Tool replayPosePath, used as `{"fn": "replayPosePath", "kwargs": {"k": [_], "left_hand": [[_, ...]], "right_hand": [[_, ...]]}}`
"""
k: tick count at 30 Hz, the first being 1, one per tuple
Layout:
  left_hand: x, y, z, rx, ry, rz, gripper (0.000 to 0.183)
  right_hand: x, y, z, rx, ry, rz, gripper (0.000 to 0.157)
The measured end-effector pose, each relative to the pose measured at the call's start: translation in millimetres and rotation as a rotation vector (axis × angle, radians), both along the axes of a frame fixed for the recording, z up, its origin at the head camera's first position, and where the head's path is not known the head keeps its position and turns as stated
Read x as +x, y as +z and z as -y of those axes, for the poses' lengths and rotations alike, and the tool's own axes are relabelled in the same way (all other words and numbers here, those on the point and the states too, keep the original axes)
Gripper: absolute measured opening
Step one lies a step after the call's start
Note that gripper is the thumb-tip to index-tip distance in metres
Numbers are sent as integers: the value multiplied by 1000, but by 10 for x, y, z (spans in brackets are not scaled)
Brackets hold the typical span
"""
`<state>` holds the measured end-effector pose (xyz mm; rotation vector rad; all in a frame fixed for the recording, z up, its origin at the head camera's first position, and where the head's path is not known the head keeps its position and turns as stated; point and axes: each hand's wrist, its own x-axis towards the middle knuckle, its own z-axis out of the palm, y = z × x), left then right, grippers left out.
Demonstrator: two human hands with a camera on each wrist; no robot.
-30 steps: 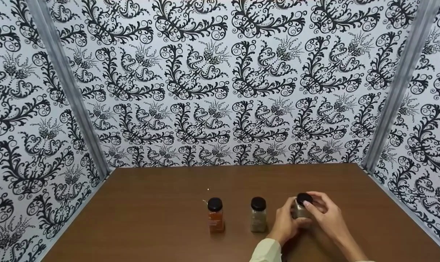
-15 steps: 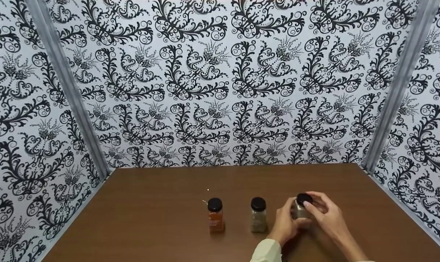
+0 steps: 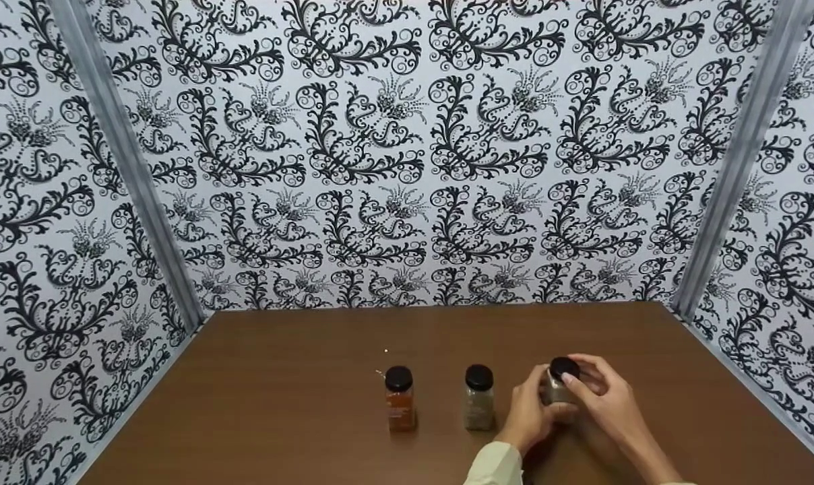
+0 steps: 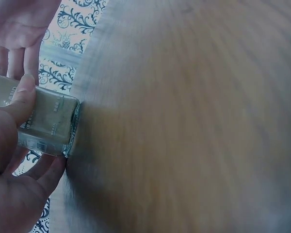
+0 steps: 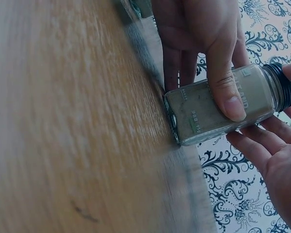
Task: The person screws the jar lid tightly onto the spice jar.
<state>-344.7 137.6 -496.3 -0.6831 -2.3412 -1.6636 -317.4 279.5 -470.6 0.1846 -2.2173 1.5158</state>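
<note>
A square glass spice jar [image 5: 199,111] of grey-brown powder with a black lid [image 3: 564,368] stands upright at the right of the table. My left hand [image 3: 529,414] grips its body, thumb lying across the printed label in both wrist views. Around the lid, the thumb and fingers of my right hand [image 3: 608,403] pinch from the other side. In the left wrist view the jar's base [image 4: 70,128] is right at the tabletop. Just left of my hands is a second jar [image 3: 479,409], holding greenish contents. An orange-red spice jar [image 3: 400,411] stands farther left. Both have black lids on.
The brown wooden table [image 3: 279,391] is walled at the back and sides by black-and-white scroll-patterned panels [image 3: 380,168]. Grey strips [image 3: 131,162] run up the corners. Small pale specks [image 3: 380,372] lie behind the orange-red jar.
</note>
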Motion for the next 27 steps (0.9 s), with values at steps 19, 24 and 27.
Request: {"fn": "replayPosePath", "kwargs": {"k": [19, 24, 27], "left_hand": [[-30, -10, -30, 8, 9, 83, 54], [-37, -17, -38, 13, 6, 114, 53], [-33, -26, -28, 8, 5, 91, 53]], "right_hand": [[4, 7, -27, 45, -2, -18, 38], [11, 14, -25, 41, -13, -22, 33], [11, 13, -24, 49, -15, 11, 37]]}}
